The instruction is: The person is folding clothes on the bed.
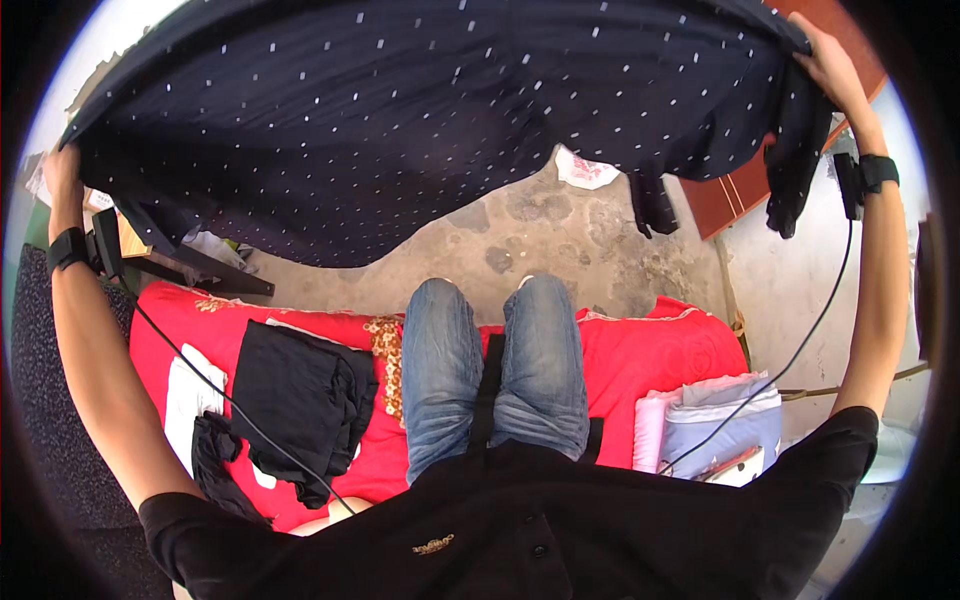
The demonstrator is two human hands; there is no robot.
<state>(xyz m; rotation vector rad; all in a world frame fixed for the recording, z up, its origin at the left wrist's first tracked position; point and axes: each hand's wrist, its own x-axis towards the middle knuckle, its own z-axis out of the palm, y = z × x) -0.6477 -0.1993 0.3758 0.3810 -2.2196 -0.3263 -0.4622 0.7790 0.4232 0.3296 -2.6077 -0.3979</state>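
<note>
A dark navy garment [337, 127] with small white marks is spread wide in the air between my raised arms. At the far left, my left hand [63, 174] grips one edge of it. My right hand [829, 64] holds the opposite edge at the upper right, and a strip of the cloth hangs below that hand. The garment's lower edge sags over the floor, and its top runs out of the picture. My jeans-clad legs lie below it on a red cover.
The red cover [630, 360] bears folded black clothes [300, 405] and white cloth [184, 397] on the left, folded blue and pink fabric [720, 427] on the right. A reddish-brown panel [724, 202] stands upper right. Cables run from both wrist straps. A white printed piece [585, 169] lies on the concrete floor.
</note>
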